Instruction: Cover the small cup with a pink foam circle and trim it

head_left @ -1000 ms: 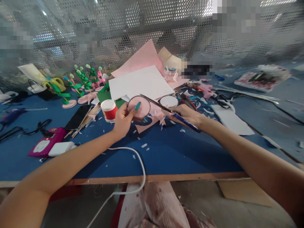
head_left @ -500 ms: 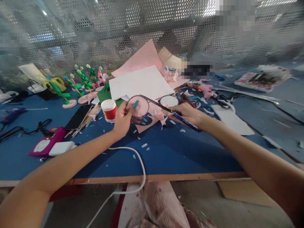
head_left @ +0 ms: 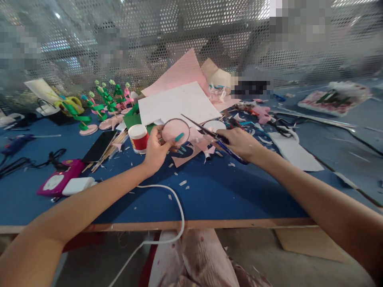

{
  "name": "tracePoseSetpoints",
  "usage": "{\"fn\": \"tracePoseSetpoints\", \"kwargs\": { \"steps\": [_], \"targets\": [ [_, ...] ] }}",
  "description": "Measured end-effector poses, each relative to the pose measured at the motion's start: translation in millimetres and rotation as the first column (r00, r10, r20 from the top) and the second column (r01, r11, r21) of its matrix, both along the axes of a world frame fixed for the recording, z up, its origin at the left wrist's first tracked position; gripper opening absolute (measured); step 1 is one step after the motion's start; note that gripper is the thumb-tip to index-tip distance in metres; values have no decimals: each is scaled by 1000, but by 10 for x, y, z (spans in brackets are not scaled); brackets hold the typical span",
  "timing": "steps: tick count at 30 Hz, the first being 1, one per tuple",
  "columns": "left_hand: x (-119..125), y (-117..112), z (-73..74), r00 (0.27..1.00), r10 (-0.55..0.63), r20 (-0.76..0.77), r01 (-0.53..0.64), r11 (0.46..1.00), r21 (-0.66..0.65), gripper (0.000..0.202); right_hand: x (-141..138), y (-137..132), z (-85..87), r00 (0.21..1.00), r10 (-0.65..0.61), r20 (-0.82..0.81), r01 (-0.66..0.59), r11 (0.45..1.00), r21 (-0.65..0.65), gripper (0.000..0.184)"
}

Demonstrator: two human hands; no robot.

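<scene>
Between its thumb and fingers, my left hand (head_left: 158, 149) pinches a round pink disc (head_left: 173, 130) with a dark rim, held above the table. My right hand (head_left: 241, 144) is wrapped round a pair of scissors (head_left: 223, 144) with blue handles. Their blades point up and left, their tips close to the disc's upper right edge and apart from it. Beyond the scissors lies a white disc (head_left: 214, 126), partly hidden by the blades. Pink paper scraps (head_left: 188, 157) are under and beside the disc. A red and white tub (head_left: 139, 139) stands just left of my left hand.
White sheet (head_left: 179, 103) and pink sheet (head_left: 179, 71) lie behind. At left are green-wrapped stems on pink discs (head_left: 89, 130), a phone (head_left: 98, 146), wooden sticks (head_left: 109, 151), a magenta power socket (head_left: 60, 179) and a glue gun (head_left: 18, 145). A white cable (head_left: 179, 203) crosses the table's front edge.
The scissors have moved off the pink disc, their tips now separate from its edge. My left hand has turned the disc slightly, showing more of its face.
</scene>
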State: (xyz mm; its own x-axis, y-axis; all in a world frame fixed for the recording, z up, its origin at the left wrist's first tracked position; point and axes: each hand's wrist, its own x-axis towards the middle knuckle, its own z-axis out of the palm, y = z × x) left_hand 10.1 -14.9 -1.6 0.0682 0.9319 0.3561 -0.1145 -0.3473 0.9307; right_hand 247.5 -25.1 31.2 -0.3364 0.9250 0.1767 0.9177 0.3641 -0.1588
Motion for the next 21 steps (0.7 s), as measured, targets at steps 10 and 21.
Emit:
{"fn": "tracePoseSetpoints", "kwargs": {
  "steps": [10, 21],
  "targets": [
    [6, -3, 23, 998, 47, -37, -43, 993, 106, 44, -6, -7, -2, 996, 81, -45, -84, 994, -72, 47],
    [-2, -19, -2, 1000, -1, 4, 1, 1000, 7, 51, -26, -4, -63, 994, 43, 105, -44, 999, 5, 50]
  ]
}}
